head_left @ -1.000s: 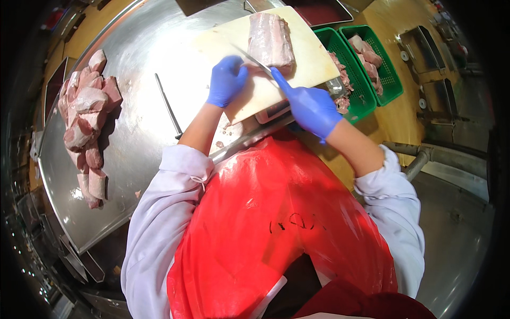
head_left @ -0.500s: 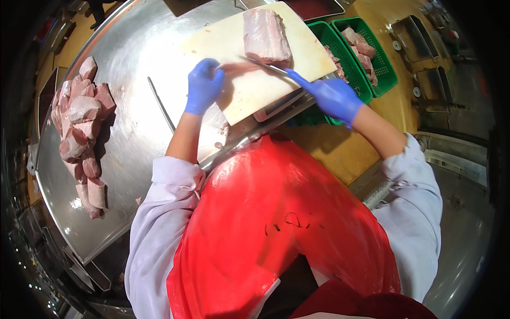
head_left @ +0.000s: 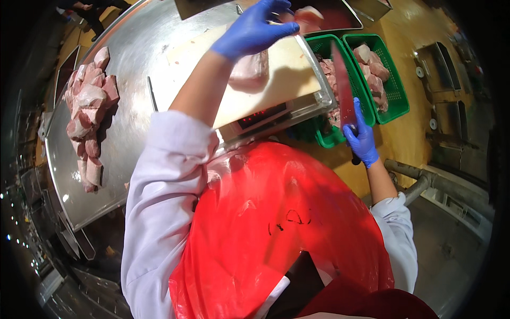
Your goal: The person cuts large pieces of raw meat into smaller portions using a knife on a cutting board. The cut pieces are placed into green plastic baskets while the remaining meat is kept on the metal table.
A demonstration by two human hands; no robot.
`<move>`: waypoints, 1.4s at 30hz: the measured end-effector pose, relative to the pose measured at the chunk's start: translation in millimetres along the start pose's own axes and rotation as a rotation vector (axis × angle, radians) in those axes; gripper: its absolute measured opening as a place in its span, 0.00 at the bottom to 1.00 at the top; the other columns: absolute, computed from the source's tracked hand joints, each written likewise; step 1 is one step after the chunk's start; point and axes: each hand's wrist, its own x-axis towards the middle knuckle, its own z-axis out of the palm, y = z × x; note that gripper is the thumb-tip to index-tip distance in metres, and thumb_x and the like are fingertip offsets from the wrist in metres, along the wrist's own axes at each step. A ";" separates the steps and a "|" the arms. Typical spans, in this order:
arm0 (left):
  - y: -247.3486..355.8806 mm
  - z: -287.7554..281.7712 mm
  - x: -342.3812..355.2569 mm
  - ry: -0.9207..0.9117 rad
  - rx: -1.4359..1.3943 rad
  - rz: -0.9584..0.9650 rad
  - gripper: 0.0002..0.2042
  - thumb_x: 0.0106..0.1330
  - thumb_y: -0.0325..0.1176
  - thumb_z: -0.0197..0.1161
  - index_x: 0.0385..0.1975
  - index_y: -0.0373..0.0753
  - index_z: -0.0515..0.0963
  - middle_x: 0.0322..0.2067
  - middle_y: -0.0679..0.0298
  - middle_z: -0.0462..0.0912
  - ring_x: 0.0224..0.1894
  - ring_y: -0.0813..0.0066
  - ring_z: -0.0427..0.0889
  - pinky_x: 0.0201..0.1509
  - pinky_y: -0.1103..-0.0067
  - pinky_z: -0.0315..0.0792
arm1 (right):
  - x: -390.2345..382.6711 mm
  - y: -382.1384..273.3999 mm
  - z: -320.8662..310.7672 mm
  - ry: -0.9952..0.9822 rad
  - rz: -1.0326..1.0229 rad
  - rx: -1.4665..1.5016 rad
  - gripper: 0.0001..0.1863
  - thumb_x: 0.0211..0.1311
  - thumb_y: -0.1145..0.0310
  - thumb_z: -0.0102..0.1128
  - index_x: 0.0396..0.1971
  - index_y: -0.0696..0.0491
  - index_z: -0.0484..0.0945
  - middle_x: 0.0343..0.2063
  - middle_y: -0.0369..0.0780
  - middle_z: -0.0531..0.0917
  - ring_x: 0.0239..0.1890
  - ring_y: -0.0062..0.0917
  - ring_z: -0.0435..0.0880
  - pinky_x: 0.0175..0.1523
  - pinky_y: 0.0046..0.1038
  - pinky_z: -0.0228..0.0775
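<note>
My left hand (head_left: pixel 254 31), in a blue glove, reaches over the far part of the white cutting board (head_left: pixel 289 80). Its fingers are spread and I see nothing in them. Just right of its fingertips, a piece of pale pink meat (head_left: pixel 309 20) shows at a dark red-toned tray (head_left: pixel 340 21); whether it touches the tray I cannot tell. Under my left wrist a large block of meat (head_left: pixel 248 73) lies on the board, partly hidden by the arm. My right hand (head_left: pixel 364 141), also gloved, grips a knife (head_left: pixel 342 80), blade pointing away over a green basket (head_left: pixel 330 139) of meat trimmings.
Beside that basket stands another green basket (head_left: pixel 397 101) with meat chunks. A scale display (head_left: pixel 260 116) glows red under the board's near edge. Several meat pieces (head_left: pixel 90 109) are heaped on the metal table (head_left: pixel 125 154) at left, and a thin steel rod (head_left: pixel 152 94) lies nearer the board.
My left hand has moved from the board's near left to its far side. My right hand has carried the knife off the board to the right, turning the blade away from me.
</note>
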 end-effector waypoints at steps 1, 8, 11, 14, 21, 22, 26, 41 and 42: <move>-0.1 5.5 4.0 0.007 0.228 0.029 0.24 0.63 0.41 0.69 0.54 0.34 0.74 0.48 0.52 0.81 0.52 0.62 0.81 0.55 0.74 0.75 | 1.6 2.8 0.7 0.041 0.050 0.092 0.45 0.64 0.80 0.56 0.77 0.43 0.47 0.22 0.31 0.77 0.20 0.12 0.71 0.26 0.20 0.68; -98.4 -63.7 -101.3 0.832 0.259 -0.106 0.12 0.65 0.31 0.67 0.43 0.31 0.78 0.35 0.59 0.84 0.36 0.75 0.83 0.44 0.78 0.77 | 61.3 -2.4 30.7 -0.064 -0.073 0.359 0.46 0.63 0.81 0.58 0.77 0.42 0.48 0.28 0.33 0.83 0.21 0.11 0.71 0.27 0.19 0.68; -90.2 -51.8 -142.6 1.036 0.096 -0.202 0.04 0.68 0.26 0.63 0.37 0.33 0.78 0.32 0.62 0.83 0.30 0.78 0.79 0.36 0.82 0.73 | 115.4 -51.8 60.5 -0.131 -0.396 0.044 0.38 0.66 0.72 0.59 0.75 0.42 0.56 0.49 0.50 0.84 0.29 0.37 0.86 0.37 0.31 0.76; -75.9 -22.9 -170.3 1.053 0.047 -0.297 0.02 0.68 0.26 0.63 0.35 0.35 0.79 0.28 0.65 0.81 0.28 0.81 0.77 0.35 0.83 0.72 | 169.7 -89.9 77.5 -0.201 -0.661 -0.073 0.39 0.66 0.70 0.58 0.75 0.39 0.55 0.20 0.46 0.79 0.19 0.33 0.77 0.33 0.31 0.72; -104.1 109.2 -143.3 1.258 -0.166 -0.473 0.37 0.65 0.42 0.68 0.65 0.26 0.56 0.59 0.43 0.64 0.63 0.54 0.64 0.70 0.65 0.57 | 331.1 -137.1 116.8 -0.377 -0.572 0.144 0.43 0.61 0.74 0.59 0.76 0.47 0.51 0.26 0.35 0.79 0.20 0.18 0.78 0.26 0.21 0.74; -113.6 124.3 -129.3 1.265 -0.046 -0.412 0.42 0.61 0.45 0.70 0.65 0.24 0.55 0.61 0.39 0.63 0.65 0.48 0.63 0.71 0.62 0.55 | 340.7 -141.6 124.6 -0.492 -0.476 0.289 0.43 0.62 0.74 0.59 0.76 0.47 0.50 0.25 0.36 0.79 0.20 0.18 0.78 0.26 0.22 0.74; -97.0 126.7 -80.9 1.179 0.205 -0.518 0.39 0.68 0.37 0.62 0.69 0.23 0.48 0.66 0.35 0.57 0.69 0.45 0.60 0.73 0.66 0.56 | 354.4 -143.6 128.8 -0.732 -0.302 0.535 0.44 0.65 0.73 0.58 0.77 0.45 0.45 0.26 0.36 0.78 0.21 0.19 0.78 0.28 0.22 0.73; -102.2 -20.0 -141.6 0.833 -0.782 -0.350 0.38 0.76 0.62 0.36 0.73 0.34 0.51 0.72 0.50 0.56 0.74 0.59 0.55 0.79 0.69 0.46 | 217.0 -130.5 113.6 -0.157 -0.291 0.477 0.43 0.64 0.78 0.56 0.77 0.41 0.50 0.23 0.38 0.83 0.21 0.19 0.81 0.29 0.24 0.78; -110.3 -22.2 -149.6 0.909 -0.773 -0.293 0.38 0.76 0.63 0.37 0.71 0.33 0.53 0.71 0.50 0.58 0.74 0.59 0.56 0.78 0.67 0.46 | 209.5 -140.6 119.8 -0.139 -0.359 0.404 0.41 0.64 0.74 0.57 0.76 0.39 0.52 0.18 0.37 0.82 0.21 0.18 0.81 0.30 0.24 0.78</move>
